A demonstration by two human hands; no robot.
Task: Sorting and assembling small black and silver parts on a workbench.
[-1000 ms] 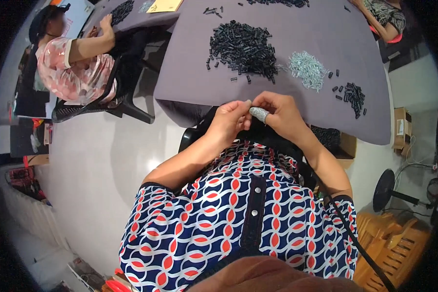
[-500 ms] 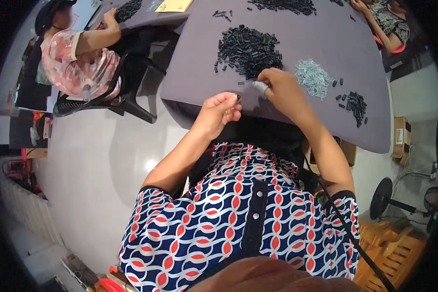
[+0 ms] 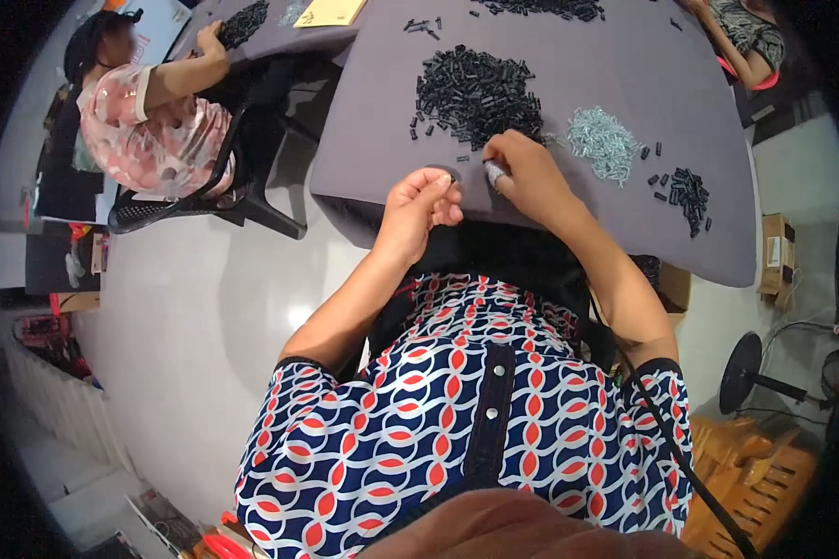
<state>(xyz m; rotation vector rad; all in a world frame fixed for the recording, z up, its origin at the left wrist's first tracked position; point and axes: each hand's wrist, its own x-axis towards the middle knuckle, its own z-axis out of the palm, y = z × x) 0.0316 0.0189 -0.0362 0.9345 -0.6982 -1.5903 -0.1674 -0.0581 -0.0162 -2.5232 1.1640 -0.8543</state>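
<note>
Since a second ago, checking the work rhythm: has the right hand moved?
Yes. The right hand has gone from beside the left hand out to the near edge of the black parts pile.

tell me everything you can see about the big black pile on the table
The black pile is a loose heap of many small, dark, short stick-like pieces, plastic by the look, matte. It lies on the grey table, toward its middle, with stray pieces scattered off its left and lower edges. A smaller heap of silvery pieces lies just to its right, apart from it. The right hand rests at its lower right edge, fingertips at the outermost pieces; the left hand is short of it.
</note>
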